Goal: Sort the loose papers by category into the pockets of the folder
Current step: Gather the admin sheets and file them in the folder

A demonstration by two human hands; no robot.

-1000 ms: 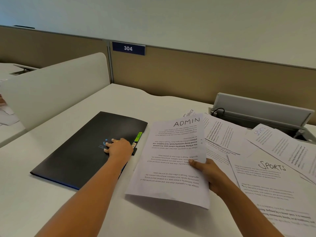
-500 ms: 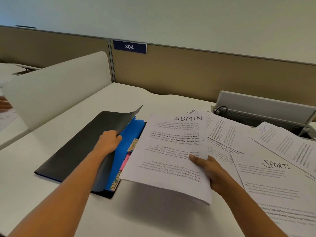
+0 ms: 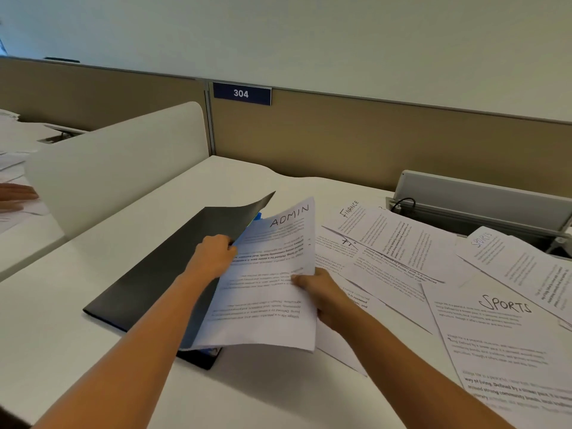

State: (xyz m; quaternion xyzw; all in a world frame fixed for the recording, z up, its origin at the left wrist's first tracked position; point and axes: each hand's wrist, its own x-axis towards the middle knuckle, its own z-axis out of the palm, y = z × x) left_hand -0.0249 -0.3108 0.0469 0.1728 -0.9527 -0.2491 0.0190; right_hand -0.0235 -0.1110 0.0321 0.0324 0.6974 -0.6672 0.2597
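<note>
A black folder (image 3: 145,274) lies on the white desk. My left hand (image 3: 213,255) grips the edge of its front cover and holds it lifted; a sliver of blue pocket (image 3: 257,217) shows beneath. My right hand (image 3: 318,292) pinches the right edge of a sheet headed ADMIN (image 3: 266,280), which slants over the open folder with its left edge tucked under the raised cover. To the right lie loose sheets headed FINANCE (image 3: 380,233) and SPORTS (image 3: 495,323), with another SPORTS sheet (image 3: 520,264) further back.
A white divider panel (image 3: 117,168) stands to the left, with another person's hand (image 3: 15,196) and papers beyond it. A tan partition (image 3: 371,140) with a 304 sign (image 3: 241,93) runs behind. A grey cable tray with its lid raised (image 3: 483,196) sits at the back right.
My left hand went from resting flat on the closed folder to lifting its cover. My right hand carried the ADMIN sheet leftward over the opened folder, hiding the coloured pockets.
</note>
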